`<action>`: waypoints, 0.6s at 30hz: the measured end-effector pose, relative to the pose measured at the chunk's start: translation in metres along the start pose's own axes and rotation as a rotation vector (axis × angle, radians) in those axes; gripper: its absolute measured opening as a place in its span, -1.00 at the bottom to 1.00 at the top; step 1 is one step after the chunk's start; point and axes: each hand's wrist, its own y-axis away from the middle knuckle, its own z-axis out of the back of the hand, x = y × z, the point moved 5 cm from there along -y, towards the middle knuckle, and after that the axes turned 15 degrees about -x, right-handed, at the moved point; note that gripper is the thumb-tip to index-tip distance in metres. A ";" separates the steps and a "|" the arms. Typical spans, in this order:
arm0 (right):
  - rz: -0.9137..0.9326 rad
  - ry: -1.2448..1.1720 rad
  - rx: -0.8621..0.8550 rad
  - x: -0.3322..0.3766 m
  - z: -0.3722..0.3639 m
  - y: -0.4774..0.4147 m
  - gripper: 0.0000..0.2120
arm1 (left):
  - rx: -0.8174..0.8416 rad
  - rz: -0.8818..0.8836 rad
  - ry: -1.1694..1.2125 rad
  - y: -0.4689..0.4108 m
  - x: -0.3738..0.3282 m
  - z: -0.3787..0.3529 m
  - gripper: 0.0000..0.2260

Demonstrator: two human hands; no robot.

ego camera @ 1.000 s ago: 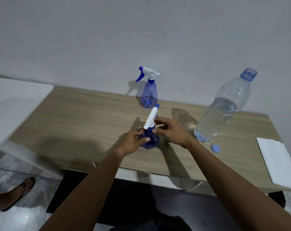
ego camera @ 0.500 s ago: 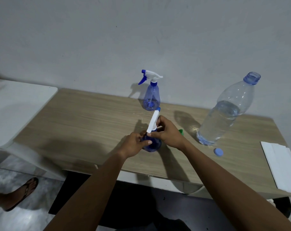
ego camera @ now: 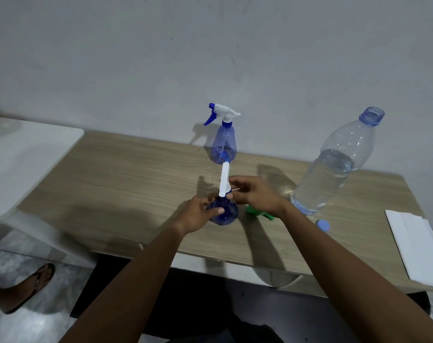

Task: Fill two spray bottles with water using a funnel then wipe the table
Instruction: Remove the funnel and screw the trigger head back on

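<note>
On table [ego camera: 126, 184] — two spray bottles [ego camera: 223, 142]; one water bottle [ego camera: 334, 167].

I count 2 spray bottles: near one [ego camera: 223, 211], far one [ego camera: 224, 141] | 1 water bottle [ego camera: 334, 167] | 1 loose blue cap [ego camera: 322, 225] | 1 green funnel [ego camera: 256, 211] | 1 white cloth [ego camera: 418, 246] | 2 hands: left hand [ego camera: 198, 214], right hand [ego camera: 256, 194]

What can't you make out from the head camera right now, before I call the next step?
- Near spray bottle: its neck and water level, covered by the left hand and right hand.
- Green funnel: mostly behind the right wrist; shape unclear.
- White folded cloth: cut off by the right edge.
- Far spray bottle: water level too faint to judge.
- Table: wet spots indistinguishable.
</note>
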 end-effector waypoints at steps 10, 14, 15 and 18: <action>0.138 0.105 -0.164 -0.004 -0.005 -0.006 -0.71 | -0.011 -0.018 -0.025 -0.002 0.004 0.000 -0.66; 0.113 0.086 -0.183 -0.010 0.001 -0.005 -0.65 | -0.001 -0.010 -0.004 -0.001 0.002 -0.001 -0.67; 0.091 0.075 -0.171 -0.011 0.002 -0.004 -0.64 | 0.001 -0.004 0.009 0.000 0.002 -0.001 -0.67; 0.051 0.007 -0.134 -0.012 0.006 -0.002 -0.70 | -0.002 -0.001 0.021 0.002 0.000 0.000 -0.69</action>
